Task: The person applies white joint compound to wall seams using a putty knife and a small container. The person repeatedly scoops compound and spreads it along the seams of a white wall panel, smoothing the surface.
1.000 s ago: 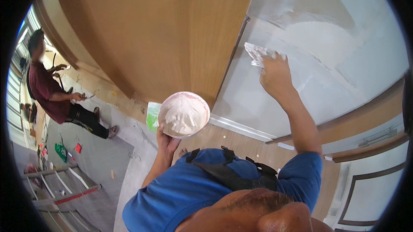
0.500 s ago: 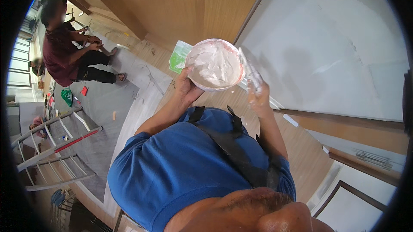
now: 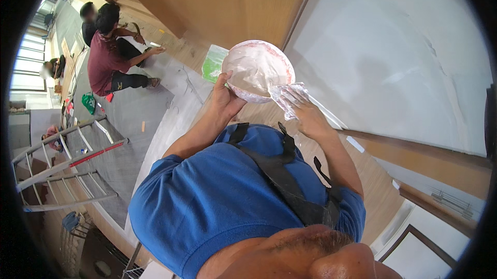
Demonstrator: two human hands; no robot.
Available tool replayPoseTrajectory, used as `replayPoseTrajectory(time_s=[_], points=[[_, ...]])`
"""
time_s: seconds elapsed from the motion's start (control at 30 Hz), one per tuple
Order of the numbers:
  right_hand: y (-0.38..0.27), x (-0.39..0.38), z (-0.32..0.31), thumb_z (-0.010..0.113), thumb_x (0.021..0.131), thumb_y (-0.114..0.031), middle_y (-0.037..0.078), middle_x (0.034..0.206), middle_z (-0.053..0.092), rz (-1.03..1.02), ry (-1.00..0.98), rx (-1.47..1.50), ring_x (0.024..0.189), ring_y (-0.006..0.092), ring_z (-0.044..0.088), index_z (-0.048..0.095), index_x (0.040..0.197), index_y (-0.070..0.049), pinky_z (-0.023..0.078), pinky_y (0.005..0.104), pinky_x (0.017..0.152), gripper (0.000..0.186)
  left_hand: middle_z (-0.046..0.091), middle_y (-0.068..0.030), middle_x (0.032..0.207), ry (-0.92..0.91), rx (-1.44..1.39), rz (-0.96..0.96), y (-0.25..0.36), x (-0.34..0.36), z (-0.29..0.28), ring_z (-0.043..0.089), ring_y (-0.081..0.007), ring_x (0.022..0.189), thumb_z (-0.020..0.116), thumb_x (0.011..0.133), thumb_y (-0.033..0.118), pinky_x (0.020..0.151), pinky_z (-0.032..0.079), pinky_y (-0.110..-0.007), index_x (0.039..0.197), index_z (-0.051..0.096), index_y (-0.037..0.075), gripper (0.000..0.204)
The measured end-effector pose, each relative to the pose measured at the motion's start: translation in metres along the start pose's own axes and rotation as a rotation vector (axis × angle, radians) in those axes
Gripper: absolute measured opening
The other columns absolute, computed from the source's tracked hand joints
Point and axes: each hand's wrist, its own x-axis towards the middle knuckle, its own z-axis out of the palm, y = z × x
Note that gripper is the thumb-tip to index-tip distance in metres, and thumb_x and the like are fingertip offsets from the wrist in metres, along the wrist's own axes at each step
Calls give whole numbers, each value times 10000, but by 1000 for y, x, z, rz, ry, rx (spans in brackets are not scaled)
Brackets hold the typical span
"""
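My left hand point(image 3: 228, 99) is closed around the near left side of a bowl point(image 3: 244, 94), its thumb at the rim. Pale, pinkish-white putty point(image 3: 253, 72) lines the bowl, with pink smears along the inner wall. A green and whitish flat plastic scraper point(image 3: 212, 67) sticks out past the bowl's left side; how it is held is hidden. In my right hand point(image 3: 306, 114) is a flat putty spreader point(image 3: 282, 99) coated with putty. Its blade lies at the bowl's lower right rim, with my fingers spread over its face.
A whitish smeared wall point(image 3: 383, 72) rises on the right, beside a wooden panel point(image 3: 222, 4) ahead. At left, a person in a maroon shirt point(image 3: 106, 64) crouches near another person in black. A metal ladder point(image 3: 59, 167) is at the lower left.
My right hand has moved in toward the bowl, and the spreader has turned from edge-on beside it to flat against its lower right rim. The person in maroon appears lower and farther right.
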Motion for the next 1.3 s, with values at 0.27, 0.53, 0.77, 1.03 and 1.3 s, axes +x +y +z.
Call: replayPoseTrajectory(time_s=[0.27,0.53,0.77,1.03,1.3], points=[[13,-38,-65,573,735,25,169,1448,513,-8,-98,192,1391,335,425,526,1394,-33,308,434,1191,664,471,-188,1457,-8,-27,10,-2,0,2,440,-370,1345,722,760,362,1172,287,-557,1460,397,49,832],[5,13,-21,506,764,0,163,1533,419,-39,478,346,1450,356,340,475,1455,-64,240,449,1217,695,498,-171,1429,-53,1,3,-2,0,-2,456,-360,1334,731,758,367,1165,300,-563,1448,415,60,819],[6,30,44,552,794,-69,147,1523,438,-124,327,113,1466,322,320,476,1464,-100,193,482,1232,675,508,-171,1408,-9,18,55,-5,-3,-2,476,-365,1308,726,774,324,1129,345,-584,1437,418,54,779],[60,-25,3,633,823,-186,82,1508,478,-46,67,71,1462,260,338,534,1418,-130,183,432,1244,606,504,-164,1421,10,58,132,-8,4,-3,468,-366,1320,736,762,363,1141,336,-565,1454,413,73,816],[119,-59,12,573,909,-40,131,1147,644,560,894,1244,1077,256,627,608,1160,45,503,376,939,268,503,-146,1438,-5,68,335,-32,8,6,461,-352,1337,740,764,337,1163,307,-564,1457,415,79,808]])
